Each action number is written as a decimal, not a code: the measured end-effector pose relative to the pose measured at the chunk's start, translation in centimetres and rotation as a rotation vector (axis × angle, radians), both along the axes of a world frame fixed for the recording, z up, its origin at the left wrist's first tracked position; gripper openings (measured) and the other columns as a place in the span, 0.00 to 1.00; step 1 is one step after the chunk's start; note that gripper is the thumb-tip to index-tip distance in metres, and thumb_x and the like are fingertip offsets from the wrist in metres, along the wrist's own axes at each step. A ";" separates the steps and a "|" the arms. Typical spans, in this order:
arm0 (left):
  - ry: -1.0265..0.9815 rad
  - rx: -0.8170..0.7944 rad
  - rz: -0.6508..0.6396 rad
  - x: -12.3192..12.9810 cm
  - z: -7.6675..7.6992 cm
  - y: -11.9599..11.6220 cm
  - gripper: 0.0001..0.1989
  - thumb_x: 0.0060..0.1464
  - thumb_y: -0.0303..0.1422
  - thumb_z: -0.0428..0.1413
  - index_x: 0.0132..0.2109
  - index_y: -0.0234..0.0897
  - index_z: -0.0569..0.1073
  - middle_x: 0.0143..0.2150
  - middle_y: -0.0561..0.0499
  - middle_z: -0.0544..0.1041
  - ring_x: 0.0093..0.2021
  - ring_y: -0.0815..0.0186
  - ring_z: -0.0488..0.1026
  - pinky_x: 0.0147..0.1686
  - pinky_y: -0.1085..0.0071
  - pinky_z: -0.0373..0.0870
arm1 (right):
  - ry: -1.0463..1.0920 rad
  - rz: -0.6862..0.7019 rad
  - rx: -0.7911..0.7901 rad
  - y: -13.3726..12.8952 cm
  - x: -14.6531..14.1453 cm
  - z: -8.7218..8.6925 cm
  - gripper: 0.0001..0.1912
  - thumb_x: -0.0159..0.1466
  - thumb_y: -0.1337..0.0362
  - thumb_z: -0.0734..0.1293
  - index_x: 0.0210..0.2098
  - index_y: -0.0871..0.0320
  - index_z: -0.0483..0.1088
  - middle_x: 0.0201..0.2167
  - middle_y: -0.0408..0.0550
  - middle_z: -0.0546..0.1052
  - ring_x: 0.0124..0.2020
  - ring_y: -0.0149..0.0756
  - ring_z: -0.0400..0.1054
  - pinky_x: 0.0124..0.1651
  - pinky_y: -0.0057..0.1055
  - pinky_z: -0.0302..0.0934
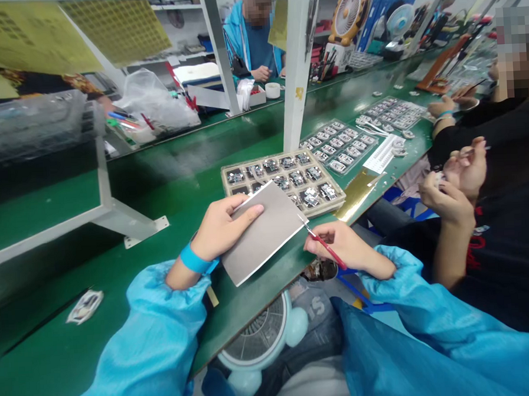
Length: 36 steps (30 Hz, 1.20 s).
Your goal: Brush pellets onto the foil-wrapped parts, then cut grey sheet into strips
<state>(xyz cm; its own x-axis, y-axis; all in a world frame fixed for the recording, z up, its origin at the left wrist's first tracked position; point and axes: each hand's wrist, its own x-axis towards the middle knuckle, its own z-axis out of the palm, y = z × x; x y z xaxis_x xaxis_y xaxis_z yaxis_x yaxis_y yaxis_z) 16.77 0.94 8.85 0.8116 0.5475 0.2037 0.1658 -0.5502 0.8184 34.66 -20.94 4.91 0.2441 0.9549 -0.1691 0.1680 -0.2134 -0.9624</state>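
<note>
My left hand [224,224] grips a flat grey sheet [266,233] with white edges, thumb on top and fingers beneath. The sheet is tilted above the green table's front edge. In my right hand [340,246] is a red-handled tweezer-like tool [327,248], its thin metal tip at the sheet's right corner. Behind the sheet, partly covered by it, a beige compartment tray [331,209] holds several small metal and black parts. A blue band circles my left wrist.
Clear trays of small white parts [341,144] and a gold strip [359,196] lie right of the beige tray. A white post [292,102] rises behind. At right, a co-worker's hands [454,182] are close. One white part [86,306] lies left.
</note>
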 end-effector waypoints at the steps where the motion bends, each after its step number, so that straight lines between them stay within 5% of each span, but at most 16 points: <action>1: 0.002 0.001 0.003 0.0 0.0 0.0 0.19 0.59 0.48 0.60 0.42 0.35 0.81 0.37 0.50 0.81 0.37 0.63 0.76 0.33 0.74 0.69 | -0.002 -0.008 -0.007 0.0 0.0 0.0 0.24 0.57 0.46 0.75 0.25 0.61 0.69 0.19 0.38 0.64 0.22 0.27 0.55 0.26 0.26 0.48; 6: -0.009 -0.015 0.012 0.0 -0.2 0.2 0.19 0.59 0.48 0.60 0.43 0.35 0.81 0.37 0.50 0.81 0.36 0.63 0.76 0.33 0.74 0.69 | -0.042 -0.098 -0.079 0.1 0.1 -0.3 0.26 0.55 0.45 0.76 0.20 0.59 0.66 0.14 0.38 0.63 0.17 0.26 0.54 0.21 0.26 0.44; 36: 0.014 -0.113 -0.065 0.4 -1.0 -0.6 0.17 0.59 0.46 0.61 0.40 0.35 0.80 0.36 0.50 0.81 0.35 0.64 0.76 0.32 0.74 0.69 | 0.011 -0.089 -0.139 2.3 0.7 1.1 0.28 0.49 0.42 0.78 0.19 0.60 0.69 0.14 0.43 0.70 0.15 0.27 0.60 0.18 0.24 0.51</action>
<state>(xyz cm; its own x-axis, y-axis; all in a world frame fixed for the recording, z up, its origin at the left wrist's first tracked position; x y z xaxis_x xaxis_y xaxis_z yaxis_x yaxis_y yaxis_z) 17.14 0.33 7.85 0.8484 0.5127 0.1318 0.1449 -0.4643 0.8737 35.33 -18.64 5.99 0.3243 0.8966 -0.3016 0.1316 -0.3585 -0.9242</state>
